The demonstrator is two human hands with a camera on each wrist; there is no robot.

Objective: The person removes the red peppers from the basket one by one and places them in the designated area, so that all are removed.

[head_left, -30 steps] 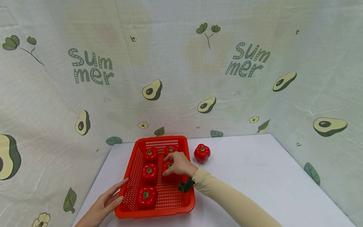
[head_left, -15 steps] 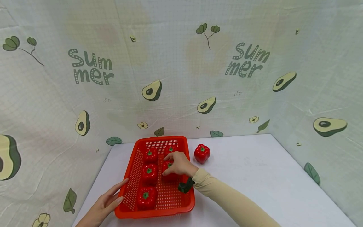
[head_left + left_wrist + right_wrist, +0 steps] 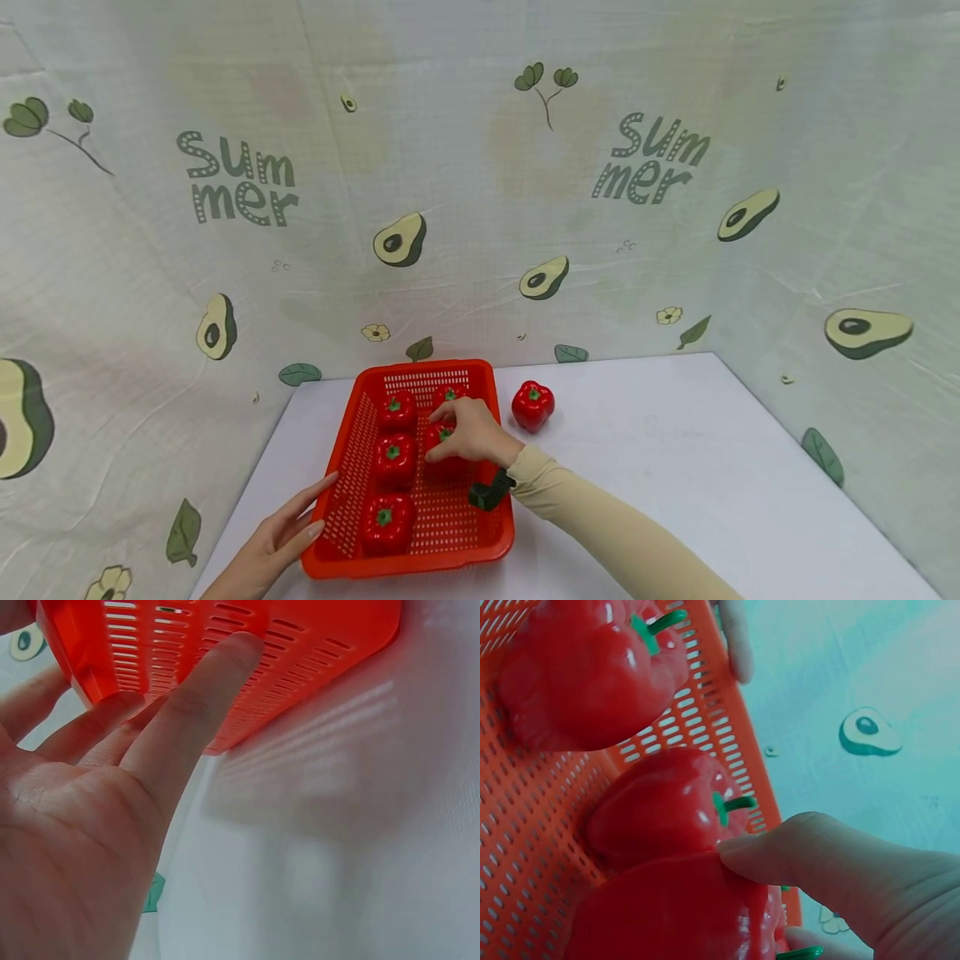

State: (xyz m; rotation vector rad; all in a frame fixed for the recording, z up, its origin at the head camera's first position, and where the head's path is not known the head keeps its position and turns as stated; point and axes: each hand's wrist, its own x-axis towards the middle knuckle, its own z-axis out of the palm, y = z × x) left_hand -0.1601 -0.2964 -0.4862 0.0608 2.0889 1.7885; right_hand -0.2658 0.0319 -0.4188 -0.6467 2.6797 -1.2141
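In the head view, a red plastic basket (image 3: 450, 562) holds several red bell peppers. My right hand (image 3: 474, 432) reaches over its right wall and grips one bell pepper (image 3: 441, 461) from above, thumb on the near side. In the right wrist view the thumb (image 3: 780, 851) presses on this gripped pepper (image 3: 675, 907), with another bell pepper (image 3: 671, 806) close beside it. My left hand (image 3: 273, 537) is at the basket's left side. The left wrist view shows its straight fingers (image 3: 191, 705) against the slotted outer wall.
Outside the basket, one more bell pepper (image 3: 533, 406) sits on the white table (image 3: 645, 475) near its right wall. A cloth backdrop (image 3: 465, 167) printed with avocados rises behind and along both sides. A black wrist device (image 3: 489, 492) hangs over the basket's right part.
My right hand and the bell pepper it grips have shifted slightly left inside the basket. The left hand stays at the basket's side. The whole head view has drifted a little.
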